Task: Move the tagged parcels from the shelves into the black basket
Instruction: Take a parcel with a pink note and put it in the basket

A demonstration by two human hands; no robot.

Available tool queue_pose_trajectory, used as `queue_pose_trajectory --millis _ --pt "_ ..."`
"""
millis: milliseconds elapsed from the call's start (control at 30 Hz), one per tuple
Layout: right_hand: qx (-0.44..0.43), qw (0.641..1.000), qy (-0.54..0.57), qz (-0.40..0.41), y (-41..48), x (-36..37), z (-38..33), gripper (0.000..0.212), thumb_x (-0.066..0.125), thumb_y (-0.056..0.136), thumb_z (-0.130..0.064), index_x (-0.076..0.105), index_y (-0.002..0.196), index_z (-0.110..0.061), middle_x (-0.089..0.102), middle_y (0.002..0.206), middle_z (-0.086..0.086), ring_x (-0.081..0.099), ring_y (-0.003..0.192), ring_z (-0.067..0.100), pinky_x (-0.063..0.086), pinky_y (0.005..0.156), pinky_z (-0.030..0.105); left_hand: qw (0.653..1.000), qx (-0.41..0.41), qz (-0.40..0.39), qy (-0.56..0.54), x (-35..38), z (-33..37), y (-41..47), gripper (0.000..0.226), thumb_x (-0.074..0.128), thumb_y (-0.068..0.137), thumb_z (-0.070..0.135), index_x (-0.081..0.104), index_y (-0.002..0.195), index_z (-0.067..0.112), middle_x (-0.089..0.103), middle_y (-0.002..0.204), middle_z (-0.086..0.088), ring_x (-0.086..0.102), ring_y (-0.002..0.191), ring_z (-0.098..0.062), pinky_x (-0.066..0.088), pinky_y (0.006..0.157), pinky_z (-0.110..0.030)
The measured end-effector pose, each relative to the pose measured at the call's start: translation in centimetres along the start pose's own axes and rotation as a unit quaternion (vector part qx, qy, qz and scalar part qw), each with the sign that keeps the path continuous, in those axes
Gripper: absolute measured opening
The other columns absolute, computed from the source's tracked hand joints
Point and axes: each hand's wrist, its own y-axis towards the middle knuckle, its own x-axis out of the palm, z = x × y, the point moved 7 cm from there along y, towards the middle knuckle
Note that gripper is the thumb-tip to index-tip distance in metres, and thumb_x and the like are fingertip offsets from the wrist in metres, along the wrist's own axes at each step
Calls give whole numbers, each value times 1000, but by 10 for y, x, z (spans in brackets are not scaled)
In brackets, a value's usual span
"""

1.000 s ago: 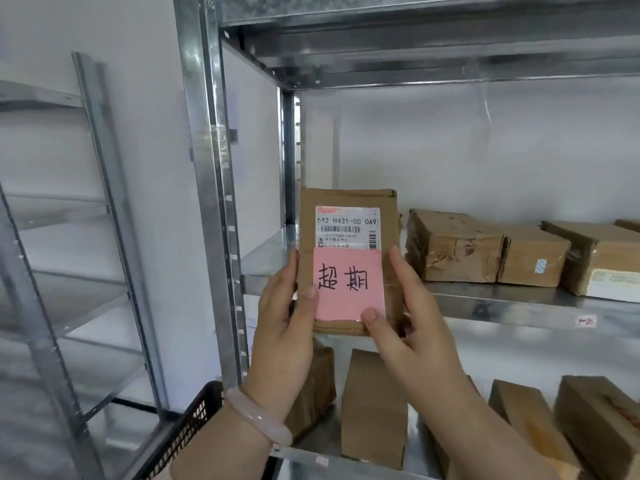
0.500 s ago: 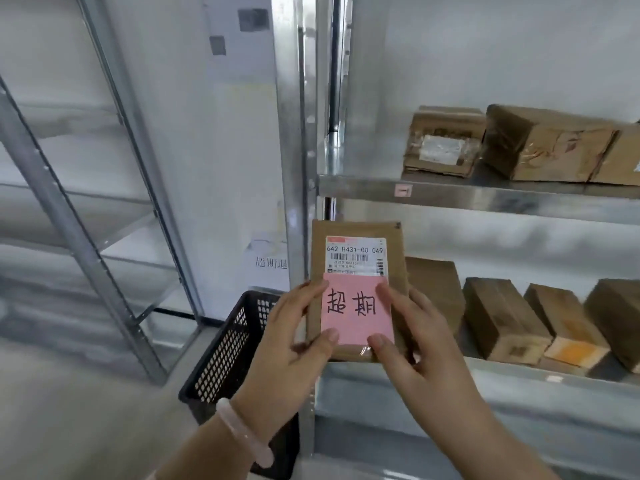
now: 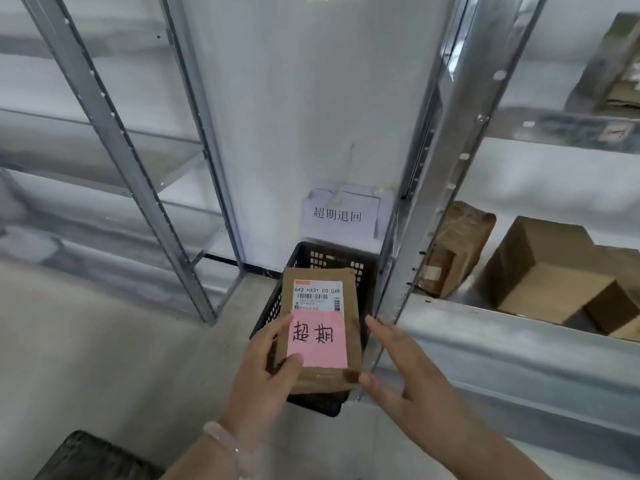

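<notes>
In the head view I see the left hand [image 3: 266, 368] gripping the flat brown cardboard parcel [image 3: 320, 303] by its left edge, with the thumb against the pink handwritten tag [image 3: 318, 339]. The right hand [image 3: 401, 372] is spread, fingers straight, and only its thumb tip meets the parcel's near right corner. The parcel hangs over the black perforated plastic basket [image 3: 332, 258], left of the grey metal shelf post [image 3: 433, 188].

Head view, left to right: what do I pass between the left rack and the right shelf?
Rack → left hand → tagged parcel → right hand → wrapped parcel → box. Basket left out: it lies behind the tagged parcel.
</notes>
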Motion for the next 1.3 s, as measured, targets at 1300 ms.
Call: queue_pose_trajectory --millis 1300 --pt "343 935 -34 84 407 204 329 73 47 86 -58 9 148 -47 -2 155 -26 -5 143 -3 13 117 30 957 -184 -222 14 209 -442 477 51 57 94 16 45 122 57 44 139 8 46 125 -8 45 100 -24"
